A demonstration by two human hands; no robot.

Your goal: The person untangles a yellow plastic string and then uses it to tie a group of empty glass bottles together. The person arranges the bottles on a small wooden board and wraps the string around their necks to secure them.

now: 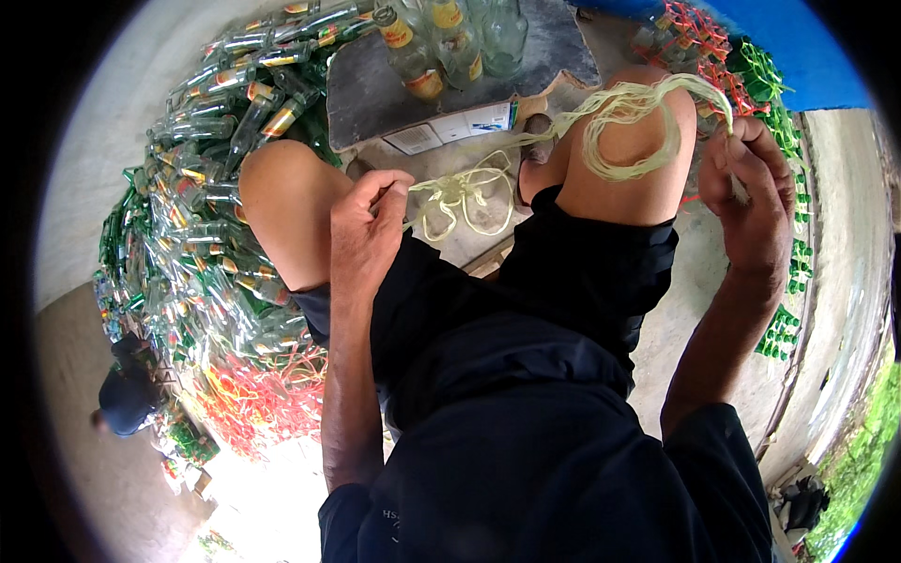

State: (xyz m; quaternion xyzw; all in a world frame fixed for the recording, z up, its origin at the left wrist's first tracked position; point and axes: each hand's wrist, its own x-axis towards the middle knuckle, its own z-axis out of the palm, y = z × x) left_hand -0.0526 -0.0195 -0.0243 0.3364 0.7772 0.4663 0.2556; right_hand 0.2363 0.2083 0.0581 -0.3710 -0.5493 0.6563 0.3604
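Observation:
My left hand point(373, 218) pinches an end of pale yellow plastic twine near my knee. From its fingertips, looped and knotted yellow twine point(461, 190) hangs between my knees. My right hand point(750, 169), raised at the right, grips a bundle of long yellow strands point(630, 127) that curls over my right knee and trails leftward. Whether the two pieces of twine join is hard to tell. Several clear glass bottles point(450, 42) with yellow and red labels stand on a dark board point(366, 91) in front of my knees.
A large heap of glass bottles point(211, 169) lies at the left, with red plastic twine point(260, 401) below it. A person point(130, 394) is at the far left. Bottles in red netting point(697, 35) and green bottles point(781, 331) stand along the right. A printed carton point(450, 127) sits under the board.

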